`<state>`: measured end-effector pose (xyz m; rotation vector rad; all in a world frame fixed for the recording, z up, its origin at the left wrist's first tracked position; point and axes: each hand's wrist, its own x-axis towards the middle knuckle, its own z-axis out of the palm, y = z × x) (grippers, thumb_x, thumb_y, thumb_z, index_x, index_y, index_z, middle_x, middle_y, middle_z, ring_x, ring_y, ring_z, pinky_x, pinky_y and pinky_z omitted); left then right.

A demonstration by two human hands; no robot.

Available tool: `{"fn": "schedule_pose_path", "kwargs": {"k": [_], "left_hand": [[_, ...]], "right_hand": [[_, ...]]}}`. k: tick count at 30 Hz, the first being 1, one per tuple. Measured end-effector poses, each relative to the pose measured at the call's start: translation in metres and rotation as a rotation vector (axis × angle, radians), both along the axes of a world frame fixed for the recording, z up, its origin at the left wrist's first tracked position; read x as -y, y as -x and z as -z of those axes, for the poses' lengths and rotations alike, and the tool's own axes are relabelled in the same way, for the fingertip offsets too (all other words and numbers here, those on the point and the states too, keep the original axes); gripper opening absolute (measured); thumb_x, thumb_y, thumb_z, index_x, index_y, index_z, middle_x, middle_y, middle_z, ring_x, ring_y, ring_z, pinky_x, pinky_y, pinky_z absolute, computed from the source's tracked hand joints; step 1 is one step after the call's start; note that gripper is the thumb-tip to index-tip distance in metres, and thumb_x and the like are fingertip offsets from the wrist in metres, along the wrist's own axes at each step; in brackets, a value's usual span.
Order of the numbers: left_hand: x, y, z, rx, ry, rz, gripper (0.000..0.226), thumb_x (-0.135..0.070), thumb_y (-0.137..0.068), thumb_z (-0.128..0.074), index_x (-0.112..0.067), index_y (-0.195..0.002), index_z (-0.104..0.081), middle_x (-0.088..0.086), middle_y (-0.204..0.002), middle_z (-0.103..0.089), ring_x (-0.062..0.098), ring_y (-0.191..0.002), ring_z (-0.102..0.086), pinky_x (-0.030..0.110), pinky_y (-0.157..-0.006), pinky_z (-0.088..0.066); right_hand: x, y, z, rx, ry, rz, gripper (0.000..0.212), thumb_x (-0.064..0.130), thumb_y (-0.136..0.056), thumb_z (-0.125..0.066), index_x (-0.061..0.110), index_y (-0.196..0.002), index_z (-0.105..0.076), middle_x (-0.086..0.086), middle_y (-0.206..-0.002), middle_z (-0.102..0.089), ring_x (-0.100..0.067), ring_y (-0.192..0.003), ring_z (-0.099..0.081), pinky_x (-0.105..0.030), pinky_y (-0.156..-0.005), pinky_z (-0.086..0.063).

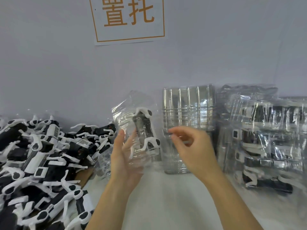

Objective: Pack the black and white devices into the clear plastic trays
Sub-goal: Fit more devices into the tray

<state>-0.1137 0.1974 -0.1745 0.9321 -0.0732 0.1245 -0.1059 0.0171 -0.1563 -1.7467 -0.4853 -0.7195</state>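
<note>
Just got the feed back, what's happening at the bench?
A person is packing. The left hand holds up a clear plastic tray with one black and white device in it. The right hand hovers beside it, fingers curled, blurred. Loose devices are heaped at left, filled trays stacked at right.

Loose devices [41, 163] heaped left, empty trays [187, 117] upright at centre, packed trays [265, 138] right.

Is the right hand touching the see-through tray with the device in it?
Apart. The head view shows wall between the right hand and the clear tray, which the left hand holds up alone.
</note>
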Motion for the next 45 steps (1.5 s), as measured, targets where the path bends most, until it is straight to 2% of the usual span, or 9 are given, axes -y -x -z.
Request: {"fn": "schedule_pose_path", "kwargs": {"k": [2, 5, 9, 14, 18, 25, 33, 40, 45], "left_hand": [[-0.001, -0.001, 0.002, -0.014, 0.089, 0.02, 0.087, -0.068, -0.045, -0.088, -0.026, -0.119, -0.073, 0.014, -0.126, -0.066, 0.04, -0.107, -0.063, 0.058, -0.111, -0.036], [-0.002, -0.002, 0.005, 0.008, 0.189, 0.069, 0.075, -0.067, -0.065, -0.078, -0.019, -0.122, -0.071, 0.018, -0.129, -0.064, 0.041, -0.116, -0.06, 0.053, -0.112, -0.032], [-0.001, 0.001, 0.005, 0.063, 0.256, 0.186, 0.069, -0.067, -0.079, -0.067, -0.013, -0.12, -0.071, 0.019, -0.121, -0.067, 0.039, -0.108, -0.065, 0.05, -0.095, -0.05], [0.0, 0.001, 0.007, 0.096, 0.241, 0.19, 0.063, -0.064, -0.07, -0.076, -0.008, -0.099, -0.078, 0.021, -0.104, -0.072, 0.04, -0.093, -0.071, 0.047, -0.079, -0.056], [-0.002, -0.001, 0.009, 0.097, 0.245, 0.213, 0.062, -0.064, -0.07, -0.077, -0.014, -0.107, -0.074, 0.018, -0.11, -0.07, 0.039, -0.097, -0.068, 0.047, -0.082, -0.054], [-0.005, -0.003, 0.01, 0.133, 0.179, 0.245, 0.06, -0.069, -0.077, -0.067, -0.015, -0.1, -0.079, 0.013, -0.103, -0.073, 0.032, -0.094, -0.07, 0.044, -0.086, -0.053], [-0.005, -0.006, 0.012, 0.111, 0.146, 0.212, 0.062, -0.069, -0.071, -0.073, -0.015, -0.1, -0.08, 0.015, -0.109, -0.072, 0.035, -0.099, -0.068, 0.046, -0.092, -0.048], [-0.002, -0.004, 0.01, 0.067, 0.111, 0.196, 0.066, -0.065, -0.068, -0.079, -0.012, -0.109, -0.076, 0.02, -0.116, -0.07, 0.039, -0.1, -0.069, 0.046, -0.084, -0.055], [0.001, -0.002, 0.008, 0.046, 0.016, 0.166, 0.072, -0.066, -0.064, -0.081, -0.019, -0.118, -0.074, 0.01, -0.112, -0.067, 0.03, -0.082, -0.07, 0.043, -0.079, -0.056]], "right_hand": [[-0.013, 0.001, 0.005, 0.027, 0.045, -0.049, 0.022, 0.009, -0.087, -0.075, 0.027, -0.098, -0.078, 0.021, -0.085, -0.072, 0.0, -0.078, -0.067, -0.008, -0.067, -0.049], [-0.027, 0.002, 0.01, 0.097, 0.07, -0.077, 0.028, 0.009, -0.084, -0.078, 0.028, -0.104, -0.078, 0.02, -0.089, -0.068, -0.002, -0.081, -0.066, -0.009, -0.065, -0.049], [-0.033, 0.0, 0.013, 0.121, 0.101, -0.062, 0.032, 0.008, -0.083, -0.078, 0.025, -0.111, -0.076, 0.02, -0.097, -0.064, -0.004, -0.086, -0.065, -0.011, -0.068, -0.051], [-0.035, 0.002, 0.015, 0.153, 0.146, -0.045, 0.035, 0.0, -0.081, -0.078, 0.025, -0.106, -0.076, 0.02, -0.098, -0.062, -0.004, -0.085, -0.065, -0.014, -0.072, -0.052], [-0.036, 0.003, 0.014, 0.182, 0.142, -0.041, 0.033, -0.002, -0.079, -0.078, 0.021, -0.103, -0.076, 0.017, -0.096, -0.062, -0.005, -0.083, -0.065, -0.013, -0.071, -0.051], [-0.034, 0.008, 0.011, 0.209, 0.154, -0.05, 0.03, -0.005, -0.076, -0.076, 0.019, -0.093, -0.074, 0.013, -0.092, -0.063, -0.007, -0.081, -0.064, -0.012, -0.069, -0.049], [-0.032, 0.008, 0.011, 0.206, 0.167, -0.041, 0.031, -0.006, -0.076, -0.074, 0.02, -0.092, -0.072, 0.012, -0.091, -0.062, -0.007, -0.08, -0.062, -0.012, -0.069, -0.048], [-0.02, 0.01, 0.009, 0.136, 0.218, -0.077, 0.021, 0.012, -0.082, -0.063, 0.028, -0.091, -0.072, 0.019, -0.088, -0.063, -0.008, -0.087, -0.062, -0.01, -0.071, -0.044], [-0.016, 0.009, -0.001, 0.2, 0.149, 0.053, 0.013, 0.024, -0.089, -0.059, 0.025, -0.084, -0.07, 0.016, -0.075, -0.065, -0.009, -0.078, -0.063, -0.014, -0.067, -0.045]]}}
